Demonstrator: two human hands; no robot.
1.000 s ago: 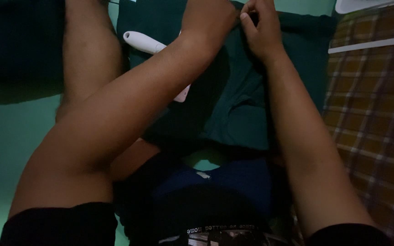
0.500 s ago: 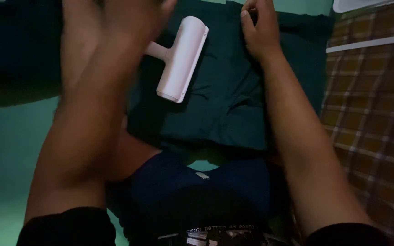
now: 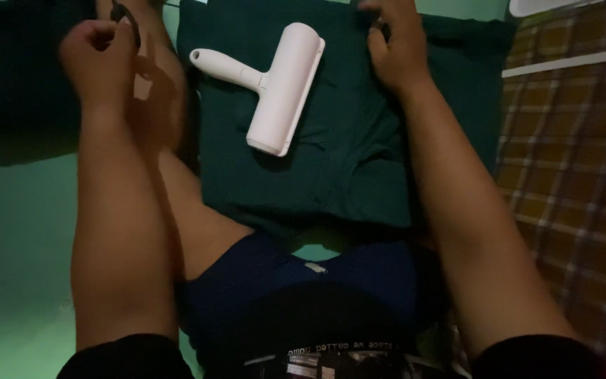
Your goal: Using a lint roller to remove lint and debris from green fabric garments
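**Roller on folded cloth**

A white lint roller [image 3: 275,84] is laid on a dark green cloth [image 3: 345,161]. The cloth's top edge is pinched by the right hand [image 3: 394,49]. The left hand [image 3: 99,60] is curled shut, well apart from the roller; whether anything is clamped cannot be told.

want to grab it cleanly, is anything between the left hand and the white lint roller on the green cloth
Nothing visible lies on the way. The left hand is raised above the bare leg, and the lint roller lies uncovered on the green cloth. The right hand presses the cloth beyond it.
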